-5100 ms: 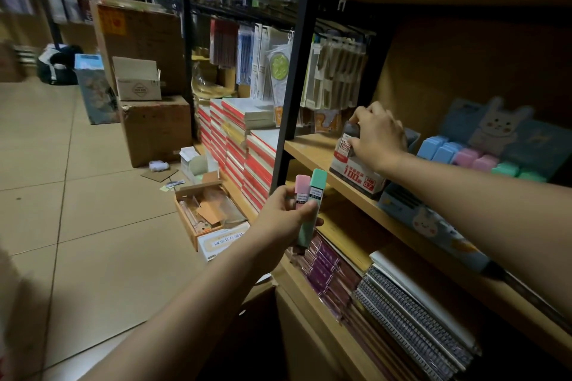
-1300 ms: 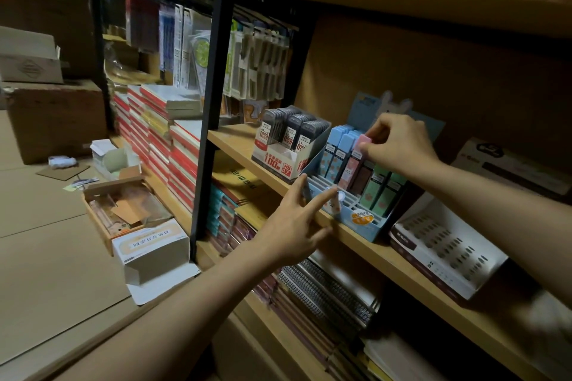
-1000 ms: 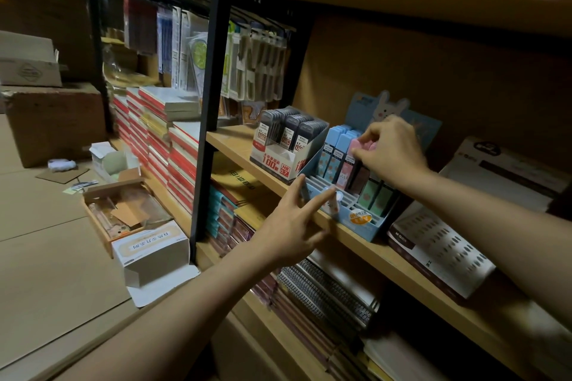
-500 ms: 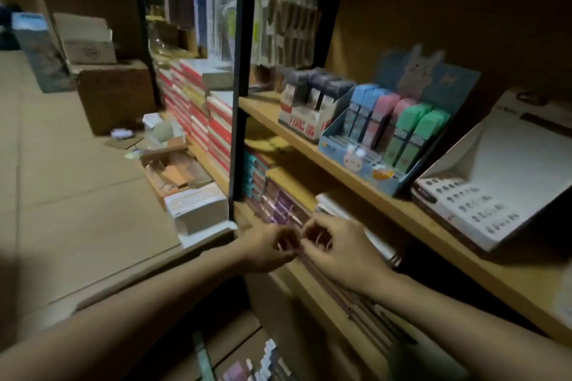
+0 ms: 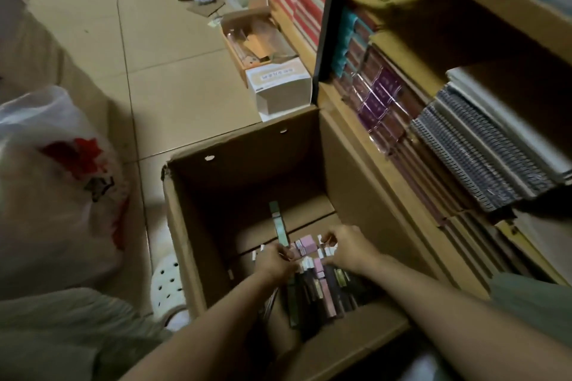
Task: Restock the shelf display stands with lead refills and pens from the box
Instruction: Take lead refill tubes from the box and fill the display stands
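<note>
Wooden shelf unit (image 5: 483,6), right: lower tier holds spiral notebooks (image 5: 470,161) and purple-covered books (image 5: 379,96). Cardboard box (image 5: 247,151), open, on the tiled floor against the shelf base. White plastic bag (image 5: 58,182) with red print, left of box. Lead refill cases (image 5: 322,281), pink, green and dark, loose on the box bottom beneath both hands. Left hand (image 5: 274,261), fingers curled round a green refill case (image 5: 278,226) jutting beyond the knuckles. Right hand (image 5: 348,249), fingers bent down among the pink cases; actual hold cannot be told.
</note>
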The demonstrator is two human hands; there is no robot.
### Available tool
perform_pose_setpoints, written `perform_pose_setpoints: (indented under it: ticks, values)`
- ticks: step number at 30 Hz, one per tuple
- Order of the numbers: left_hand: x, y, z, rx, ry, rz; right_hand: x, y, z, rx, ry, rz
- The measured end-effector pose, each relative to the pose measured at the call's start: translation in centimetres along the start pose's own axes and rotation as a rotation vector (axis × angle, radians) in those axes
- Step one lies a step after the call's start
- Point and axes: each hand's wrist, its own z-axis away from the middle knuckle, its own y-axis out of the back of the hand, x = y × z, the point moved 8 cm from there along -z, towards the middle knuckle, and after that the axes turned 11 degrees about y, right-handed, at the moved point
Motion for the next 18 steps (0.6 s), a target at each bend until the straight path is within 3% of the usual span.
perform_pose_setpoints:
  ticks: [4,11,18]
  values:
    - [-2.3,-0.2,-1.2,0.199,0.021,0.009,1.8,-2.8,-1.4,-0.175,0.015,0.211]
    - [-2.0,-1.2,-2.0,0.438,-0.025,-0.192,3.1,-5.3,-3.4,-0.269,0.175,0.463]
    - [-1.5,-1.0,-2.9,0.477,-0.048,-0.261,3.1,-5.7,-4.4,-0.167,0.223,0.519]
